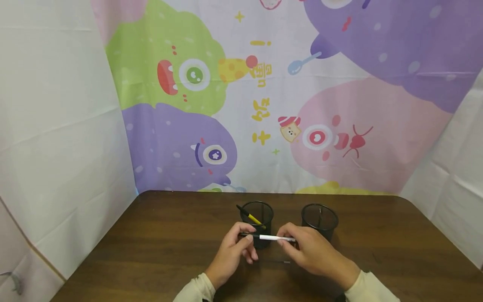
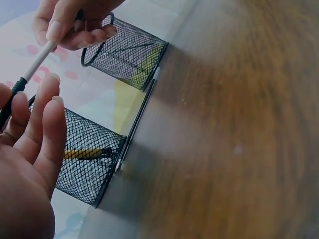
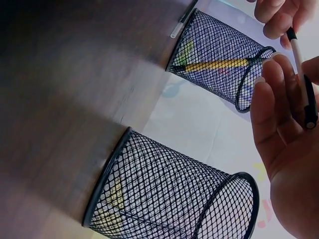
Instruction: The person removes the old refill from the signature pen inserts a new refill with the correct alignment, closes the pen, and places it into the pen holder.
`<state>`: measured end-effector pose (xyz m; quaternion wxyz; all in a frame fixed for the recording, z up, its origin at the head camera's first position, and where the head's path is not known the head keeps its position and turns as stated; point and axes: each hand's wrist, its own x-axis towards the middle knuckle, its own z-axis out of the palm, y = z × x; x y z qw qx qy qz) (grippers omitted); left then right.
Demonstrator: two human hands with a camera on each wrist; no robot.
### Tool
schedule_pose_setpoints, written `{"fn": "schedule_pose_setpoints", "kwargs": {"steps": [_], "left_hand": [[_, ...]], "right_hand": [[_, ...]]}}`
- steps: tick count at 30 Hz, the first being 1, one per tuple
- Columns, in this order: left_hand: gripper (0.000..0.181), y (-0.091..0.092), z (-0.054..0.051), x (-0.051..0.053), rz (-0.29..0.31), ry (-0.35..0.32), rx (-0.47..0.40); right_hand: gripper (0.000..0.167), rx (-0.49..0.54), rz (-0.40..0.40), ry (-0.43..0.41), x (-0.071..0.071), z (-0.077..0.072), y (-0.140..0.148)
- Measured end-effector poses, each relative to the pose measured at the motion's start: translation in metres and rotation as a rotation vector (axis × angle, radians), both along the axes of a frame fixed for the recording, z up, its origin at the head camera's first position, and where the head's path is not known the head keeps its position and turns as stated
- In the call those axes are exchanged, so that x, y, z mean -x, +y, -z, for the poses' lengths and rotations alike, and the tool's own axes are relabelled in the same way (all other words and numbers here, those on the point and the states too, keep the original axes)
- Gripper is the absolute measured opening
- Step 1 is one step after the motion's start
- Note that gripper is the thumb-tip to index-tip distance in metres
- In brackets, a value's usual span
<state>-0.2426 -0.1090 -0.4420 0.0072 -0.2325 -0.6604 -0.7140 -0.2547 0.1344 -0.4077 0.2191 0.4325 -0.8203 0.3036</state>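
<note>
A white-and-black pen (image 1: pixel 268 237) is held roughly level between both hands, above the table. My left hand (image 1: pixel 234 248) pinches its black end with thumb and forefinger, the other fingers loosely bent. At the opposite end, my right hand (image 1: pixel 315 253) pinches the pen between thumb and fingers. Behind the left hand stands a black mesh pen cup (image 3: pixel 214 45) with a yellow-and-black pen (image 1: pixel 253 218) leaning in it. Another mesh cup (image 1: pixel 320 222) stands behind the right hand; a dark line shows in it, seam or thin object, I cannot tell.
A thin dark pen-like stick (image 2: pixel 137 117) with a pale end lies on the brown wooden table (image 1: pixel 132 243), close to the cups. A cloth printed with cartoon monsters (image 1: pixel 264 167) hangs behind the table, and white cloth (image 1: pixel 56 126) hangs at the sides.
</note>
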Motion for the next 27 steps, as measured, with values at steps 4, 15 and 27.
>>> {"fn": "schedule_pose_setpoints", "kwargs": {"steps": [4, 15, 27], "left_hand": [[0.022, 0.0011, 0.0009, 0.0003, -0.04, 0.026, 0.006], [0.019, 0.0012, 0.0021, 0.0012, -0.136, 0.038, 0.048], [0.021, -0.0009, 0.0004, 0.0013, -0.119, 0.018, 0.074]], "right_hand": [[0.016, 0.005, 0.01, -0.006, -0.0008, -0.0009, 0.0003], [0.021, 0.017, 0.033, 0.019, -0.0017, -0.0001, 0.0009], [0.027, 0.019, 0.034, 0.054, -0.001, -0.0011, 0.0009]]}}
